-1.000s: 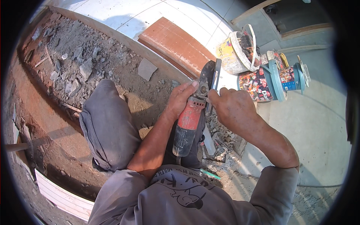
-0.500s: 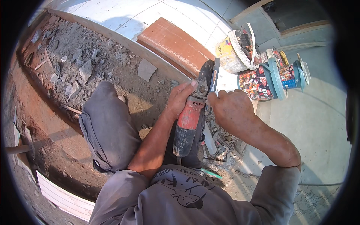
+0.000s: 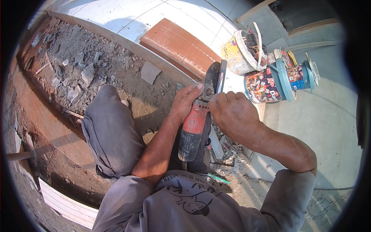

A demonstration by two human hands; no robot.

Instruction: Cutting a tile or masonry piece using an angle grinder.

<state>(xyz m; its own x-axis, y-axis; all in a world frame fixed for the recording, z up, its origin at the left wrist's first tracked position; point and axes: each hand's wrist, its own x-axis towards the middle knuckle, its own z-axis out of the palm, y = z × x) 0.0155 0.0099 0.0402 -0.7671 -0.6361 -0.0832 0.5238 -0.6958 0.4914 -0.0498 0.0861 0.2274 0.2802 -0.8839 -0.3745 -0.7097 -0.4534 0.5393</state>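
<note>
An angle grinder (image 3: 193,127) with a dusty red and black body lies lengthwise in front of me, its dark guard (image 3: 212,73) pointing away and its cord hanging toward my shirt. My left hand (image 3: 184,101) is closed around the grinder's head, the thumb beside the round metal spindle (image 3: 208,91). Against the head's right side, my right hand (image 3: 234,114) is closed with curled fingers; whatever is inside them is hidden. My grey-trousered leg (image 3: 112,131) is bent at the left, on rubble.
A brown board (image 3: 177,44) lies on white tiles (image 3: 116,15). Several paint buckets (image 3: 235,58) stand or lean at upper right, on pale flooring. Broken rubble (image 3: 81,69) fills the strip at left, beside a concrete edge. A white panel (image 3: 67,199) lies at lower left.
My right hand has shifted left over the grinder's head, covering the metal piece that showed at its fingertips, and the right elbow has swung outward. My left hand stays in place.
</note>
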